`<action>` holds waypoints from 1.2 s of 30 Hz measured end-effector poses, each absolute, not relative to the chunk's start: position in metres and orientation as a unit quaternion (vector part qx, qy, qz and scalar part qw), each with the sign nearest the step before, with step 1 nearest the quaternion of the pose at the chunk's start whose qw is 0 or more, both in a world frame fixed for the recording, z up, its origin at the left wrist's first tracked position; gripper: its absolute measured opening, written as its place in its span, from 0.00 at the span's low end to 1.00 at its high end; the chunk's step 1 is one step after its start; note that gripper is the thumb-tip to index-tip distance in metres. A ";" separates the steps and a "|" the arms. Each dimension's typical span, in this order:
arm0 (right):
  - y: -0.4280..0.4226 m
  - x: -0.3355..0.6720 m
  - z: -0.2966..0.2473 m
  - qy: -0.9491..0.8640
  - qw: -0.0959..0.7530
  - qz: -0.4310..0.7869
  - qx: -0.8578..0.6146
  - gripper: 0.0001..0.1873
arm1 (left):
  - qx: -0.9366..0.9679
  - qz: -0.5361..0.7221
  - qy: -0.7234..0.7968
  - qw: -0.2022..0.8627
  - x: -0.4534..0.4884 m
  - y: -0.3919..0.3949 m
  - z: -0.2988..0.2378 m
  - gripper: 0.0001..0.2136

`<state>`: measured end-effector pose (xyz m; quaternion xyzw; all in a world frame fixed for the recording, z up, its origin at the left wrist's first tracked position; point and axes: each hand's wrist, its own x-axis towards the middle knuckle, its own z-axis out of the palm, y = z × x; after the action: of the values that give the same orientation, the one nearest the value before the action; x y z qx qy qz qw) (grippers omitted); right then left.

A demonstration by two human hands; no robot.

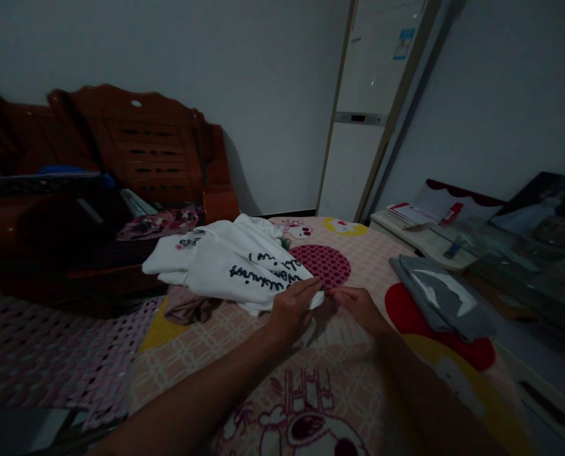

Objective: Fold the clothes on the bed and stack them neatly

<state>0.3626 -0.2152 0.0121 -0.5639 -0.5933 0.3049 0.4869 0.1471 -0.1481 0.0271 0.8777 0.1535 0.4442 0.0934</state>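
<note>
A white top (230,269) with black script lettering lies bunched on a patterned cloth (349,354). My left hand (289,313) is at the top's near right end, its fingers closed over the edge of the fabric. Just right of it, my right hand (361,307) has its fingertips pinched together close to that end. Whatever is between those fingertips is too small and dark to make out. Part of a brownish-pink garment (192,307) shows from under the white top on the left.
A folded grey garment (437,294) with a white print lies at the right. Beyond it stands a glass-topped cabinet (515,247) with papers (408,215). A carved wooden bench (144,145) holding fabric is at the left; a tall white air conditioner (358,158) stands behind.
</note>
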 end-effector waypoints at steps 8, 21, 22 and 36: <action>-0.212 0.319 0.009 -0.599 0.450 0.482 -0.454 0.18 | 0.855 0.453 0.137 0.212 0.152 -0.148 0.024 0.19; -0.215 0.317 0.013 -0.569 0.488 0.397 -0.530 0.03 | 0.868 0.430 0.082 0.235 0.167 -0.155 0.018 0.23; -0.214 0.320 0.015 -0.548 0.512 0.405 -0.523 0.03 | 0.870 0.431 0.082 0.227 0.165 -0.156 0.020 0.23; -0.222 0.447 0.012 -0.097 0.818 0.175 -0.540 0.09 | 0.903 0.409 0.109 0.073 0.149 -0.128 0.008 0.31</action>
<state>0.4470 -0.2219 0.0122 -0.5400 -0.0965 0.1751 0.8176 0.1485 -0.1281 0.0085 0.9029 0.1090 0.4092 0.0733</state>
